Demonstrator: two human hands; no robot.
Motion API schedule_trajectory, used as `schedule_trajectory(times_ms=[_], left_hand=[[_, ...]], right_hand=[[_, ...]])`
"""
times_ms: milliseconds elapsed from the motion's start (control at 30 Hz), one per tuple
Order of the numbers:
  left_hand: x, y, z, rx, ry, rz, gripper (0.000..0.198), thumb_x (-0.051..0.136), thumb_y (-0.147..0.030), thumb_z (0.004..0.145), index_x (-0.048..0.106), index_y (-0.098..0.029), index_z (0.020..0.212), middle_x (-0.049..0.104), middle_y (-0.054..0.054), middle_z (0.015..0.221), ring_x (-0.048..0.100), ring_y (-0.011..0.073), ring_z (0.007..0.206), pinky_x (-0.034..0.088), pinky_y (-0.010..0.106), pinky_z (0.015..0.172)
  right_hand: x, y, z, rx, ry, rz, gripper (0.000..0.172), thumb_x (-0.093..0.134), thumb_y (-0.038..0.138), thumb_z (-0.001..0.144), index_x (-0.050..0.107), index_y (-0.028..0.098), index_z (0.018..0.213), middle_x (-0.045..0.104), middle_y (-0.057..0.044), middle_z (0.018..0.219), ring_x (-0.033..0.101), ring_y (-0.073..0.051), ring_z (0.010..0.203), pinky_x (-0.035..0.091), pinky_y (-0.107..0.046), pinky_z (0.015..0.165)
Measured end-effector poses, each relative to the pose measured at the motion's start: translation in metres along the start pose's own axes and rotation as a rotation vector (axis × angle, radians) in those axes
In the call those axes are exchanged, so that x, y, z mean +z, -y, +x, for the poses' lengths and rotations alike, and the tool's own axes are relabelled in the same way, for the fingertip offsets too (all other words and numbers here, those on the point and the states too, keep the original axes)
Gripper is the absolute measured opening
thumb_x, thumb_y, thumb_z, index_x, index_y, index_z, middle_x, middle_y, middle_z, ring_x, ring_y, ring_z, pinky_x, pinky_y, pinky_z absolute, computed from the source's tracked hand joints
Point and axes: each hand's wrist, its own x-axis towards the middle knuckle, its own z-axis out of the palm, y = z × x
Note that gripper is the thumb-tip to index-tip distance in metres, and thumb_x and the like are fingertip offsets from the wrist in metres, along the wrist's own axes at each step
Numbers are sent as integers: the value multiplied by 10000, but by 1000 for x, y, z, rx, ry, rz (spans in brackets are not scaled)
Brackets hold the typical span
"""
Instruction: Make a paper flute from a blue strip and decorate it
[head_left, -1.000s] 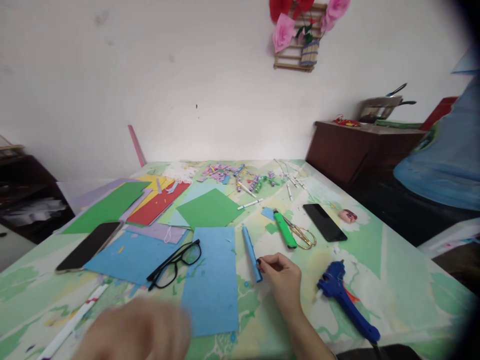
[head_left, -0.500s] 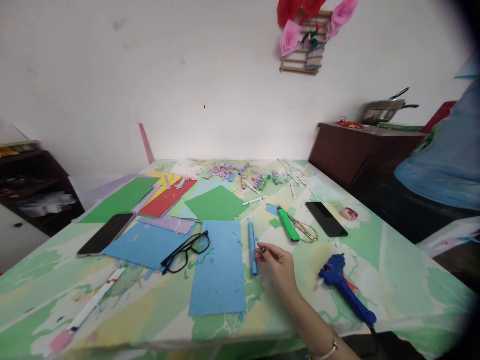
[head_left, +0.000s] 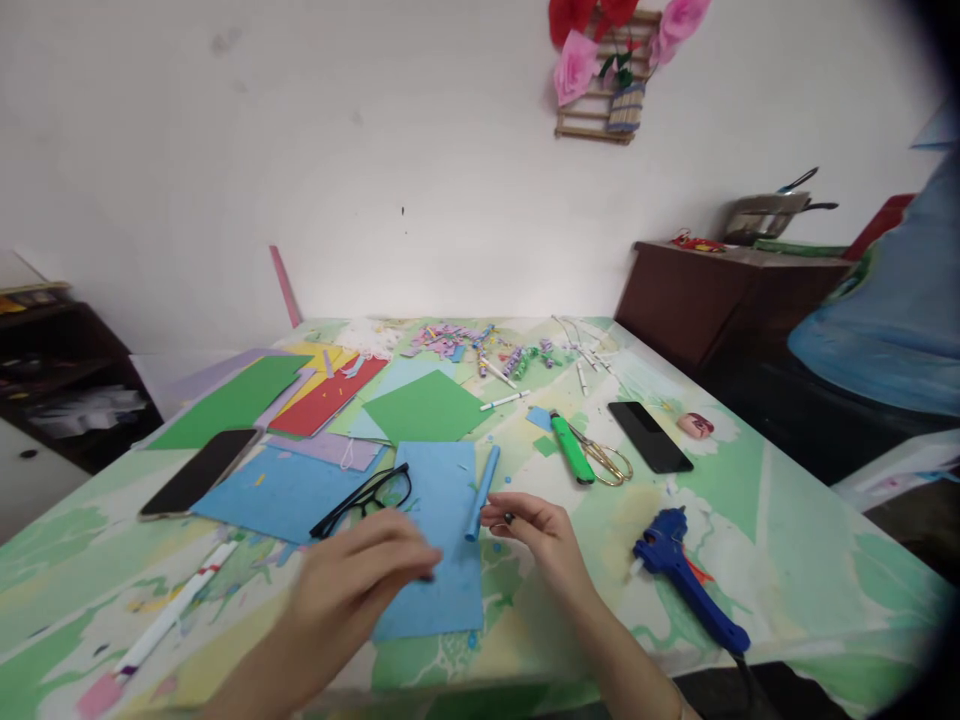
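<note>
A slim blue paper tube [head_left: 484, 490] leans slantwise over the right edge of a blue paper sheet [head_left: 439, 590]. My right hand [head_left: 540, 535] has its curled fingertips closed on the tube's right side. My left hand [head_left: 367, 580] hovers over the lower left of the sheet, apart from the tube. Motion smears its fingers, so I cannot tell whether they grip anything. Black-framed glasses [head_left: 367, 497] lie just beyond my left hand, partly hidden by it.
Right of my hands lie a green cutter [head_left: 571, 450], gold scissors [head_left: 611, 462], a phone [head_left: 651, 437] and a blue glue gun [head_left: 694, 585]. Another phone [head_left: 199, 475] and a white stick with a pink end [head_left: 169, 615] lie left. Coloured sheets [head_left: 427, 408] spread behind.
My left hand has come into view from the lower left. The blue tube has shifted left with my right hand and turned from nearly straight to slanted, now overlapping the sheet's edge.
</note>
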Motion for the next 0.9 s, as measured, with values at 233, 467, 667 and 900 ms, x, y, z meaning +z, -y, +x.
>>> schedule_trajectory(times_ms=[233, 467, 667, 900], left_hand=[[75, 41, 79, 272, 179, 179, 201, 436, -110, 915, 631, -154, 941, 618, 73, 855, 551, 161, 804, 487, 275, 710], [81, 56, 85, 318, 381, 195, 269, 363, -95, 920, 584, -143, 775, 566, 66, 726, 463, 178, 723, 434, 289, 657], [76, 69, 95, 2, 209, 66, 215, 390, -108, 905, 554, -179, 785, 561, 28, 741, 504, 159, 737, 419, 269, 677], [79, 71, 89, -404, 293, -274, 213, 404, -305, 936, 547, -184, 835, 604, 40, 824, 574, 163, 782, 450, 272, 718]], right_hand=[[0, 2, -4, -16, 57, -24, 358, 540, 129, 637, 745, 202, 922, 745, -38, 864, 679, -187, 798, 517, -339, 795], [-4, 0, 6, 51, 84, -50, 370, 484, 112, 628, 742, 168, 887, 730, -33, 797, 664, -177, 788, 512, -304, 763], [-15, -3, 17, 127, -40, 42, 326, 615, 188, 634, 710, 175, 946, 751, -70, 859, 696, -222, 854, 531, -383, 822], [-20, 5, 17, 92, 9, 61, 359, 635, 216, 700, 645, 195, 1058, 737, -93, 951, 681, -217, 919, 510, -379, 858]])
